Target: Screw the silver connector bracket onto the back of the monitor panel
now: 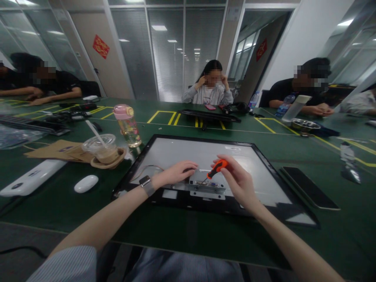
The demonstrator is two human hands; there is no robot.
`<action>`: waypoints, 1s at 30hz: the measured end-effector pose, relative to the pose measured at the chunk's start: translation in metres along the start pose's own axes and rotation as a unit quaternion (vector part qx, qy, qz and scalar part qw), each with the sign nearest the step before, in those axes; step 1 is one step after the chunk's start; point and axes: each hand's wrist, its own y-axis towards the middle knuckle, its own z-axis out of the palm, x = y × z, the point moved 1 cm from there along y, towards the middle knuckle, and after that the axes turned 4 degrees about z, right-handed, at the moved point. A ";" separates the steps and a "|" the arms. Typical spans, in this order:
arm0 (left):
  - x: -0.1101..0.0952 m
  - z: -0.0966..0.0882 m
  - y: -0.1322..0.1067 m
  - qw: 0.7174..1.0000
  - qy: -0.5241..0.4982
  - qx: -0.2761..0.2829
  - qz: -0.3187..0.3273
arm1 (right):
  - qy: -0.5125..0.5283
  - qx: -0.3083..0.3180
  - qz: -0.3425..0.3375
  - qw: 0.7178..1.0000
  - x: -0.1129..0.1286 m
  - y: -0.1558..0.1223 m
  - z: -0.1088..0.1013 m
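An orange and black screwdriver (217, 168) is gripped in my right hand (238, 181). Its shaft slants down to the left, and the tip meets the port edge of a metal bracket (208, 193). That bracket sits near the close edge of a large flat display panel (164, 152), which lies back side up with a black frame. My left hand (176, 173), a watch (147, 185) on its wrist, lies with fingers stretched out at the bracket's left end. A dark part shows under its fingertips; the thumb is hidden. Thin wires (148, 167) run left of that hand.
Left of the panel are a plastic drink cup (104, 149), a pink-lidded bottle (127, 127), a paper bag (55, 150), a white mouse (86, 183) and a white device (33, 178). A black phone (310, 188) lies right. Several people sit around the green table (296, 145).
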 end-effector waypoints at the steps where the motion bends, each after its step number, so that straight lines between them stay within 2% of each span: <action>1: 0.000 0.000 0.000 1.000 -0.002 0.000 0.000 | -0.011 -0.011 -0.004 1.000 0.000 0.001 -0.001; 5: -0.002 0.000 0.000 1.000 -0.007 0.002 -0.003 | -0.023 -0.031 -0.028 0.999 0.002 0.003 -0.004; 11: -0.004 -0.001 0.001 1.000 -0.001 -0.001 -0.004 | 0.023 0.011 -0.010 1.000 0.005 0.001 -0.003; 18: -0.006 -0.002 0.001 1.000 -0.001 0.003 -0.001 | -0.011 -0.056 -0.009 0.998 -0.001 0.004 -0.003; 25: -0.002 0.000 0.002 1.000 0.003 0.000 -0.009 | 0.047 0.000 0.018 0.999 -0.005 0.003 -0.004; 30: -0.001 0.000 0.001 1.000 -0.003 -0.004 -0.009 | -0.006 -0.023 0.011 1.000 -0.003 0.005 -0.008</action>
